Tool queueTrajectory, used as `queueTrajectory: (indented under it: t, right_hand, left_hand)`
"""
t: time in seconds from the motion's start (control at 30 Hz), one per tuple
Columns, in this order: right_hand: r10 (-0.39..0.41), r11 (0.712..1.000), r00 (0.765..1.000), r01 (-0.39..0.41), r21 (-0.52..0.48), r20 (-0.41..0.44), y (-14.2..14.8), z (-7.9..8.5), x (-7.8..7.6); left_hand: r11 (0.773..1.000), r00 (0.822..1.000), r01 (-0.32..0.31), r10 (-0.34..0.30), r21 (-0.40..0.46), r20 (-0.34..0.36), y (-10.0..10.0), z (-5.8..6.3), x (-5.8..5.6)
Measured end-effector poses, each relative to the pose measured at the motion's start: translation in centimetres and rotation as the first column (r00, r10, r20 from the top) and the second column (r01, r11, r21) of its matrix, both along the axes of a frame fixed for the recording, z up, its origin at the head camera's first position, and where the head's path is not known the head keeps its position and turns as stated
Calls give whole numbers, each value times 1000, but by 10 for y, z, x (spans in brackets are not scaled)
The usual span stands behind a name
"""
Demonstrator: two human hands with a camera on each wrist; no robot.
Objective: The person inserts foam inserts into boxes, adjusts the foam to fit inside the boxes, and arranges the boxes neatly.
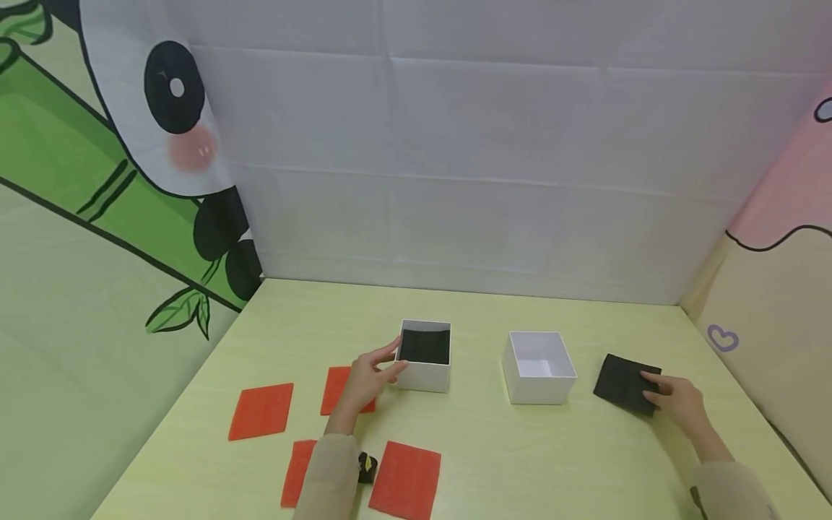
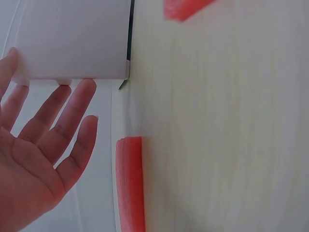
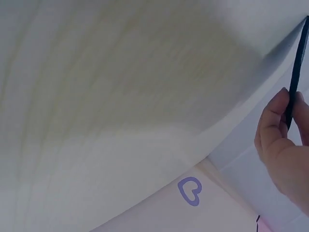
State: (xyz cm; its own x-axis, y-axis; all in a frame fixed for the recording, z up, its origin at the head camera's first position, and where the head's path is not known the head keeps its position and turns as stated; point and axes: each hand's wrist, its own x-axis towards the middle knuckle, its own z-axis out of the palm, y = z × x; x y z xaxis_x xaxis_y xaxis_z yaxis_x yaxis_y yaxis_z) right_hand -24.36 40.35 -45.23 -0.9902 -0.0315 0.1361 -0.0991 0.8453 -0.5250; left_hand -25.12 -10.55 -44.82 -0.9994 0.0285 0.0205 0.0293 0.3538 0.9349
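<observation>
In the head view my left hand [image 1: 367, 375] touches the left side of a white box [image 1: 422, 377], with the thumb by its front corner. Inside that box lies a black square piece [image 1: 425, 347]. The left wrist view has fairly straight fingertips [image 2: 87, 89] against the white box wall [image 2: 72, 43]. On the right, my right hand [image 1: 679, 404] pinches a flat black square [image 1: 624, 383], apparently folded cloth, by its near right edge. Edge-on in the right wrist view, the black square [image 3: 295, 72] is held between thumb and fingers, raised off the table.
A second white box [image 1: 539, 390] with a bare inside stands between the first box and the black square. Several red squares [image 1: 261, 412] lie on the pale table [image 1: 507, 462] around my left forearm. A white backdrop [image 1: 455, 180] closes off the rear.
</observation>
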Motion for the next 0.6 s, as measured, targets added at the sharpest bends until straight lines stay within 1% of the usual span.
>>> queueTrajectory:
  t: [0.17,0.23,0.4,0.6]
  right_hand:
    - [-12,998,1000,11,-63,-5,3,3,5]
    - [-24,994,1000,23,-106,0,3,6,8]
    - [-51,971,998,56,-231,25,4,13,14]
    - [-51,950,998,60,-306,36,5,19,19]
  left_hand:
    - [1000,1000,1,-1,-12,-15,0,-1,-1]
    - [1000,1000,0,0,-9,-11,0,-2,-1]
    - [1000,1000,2,-2,-7,-9,0,-2,-1]
    - [1000,1000,-3,3,-10,-6,0,-3,0]
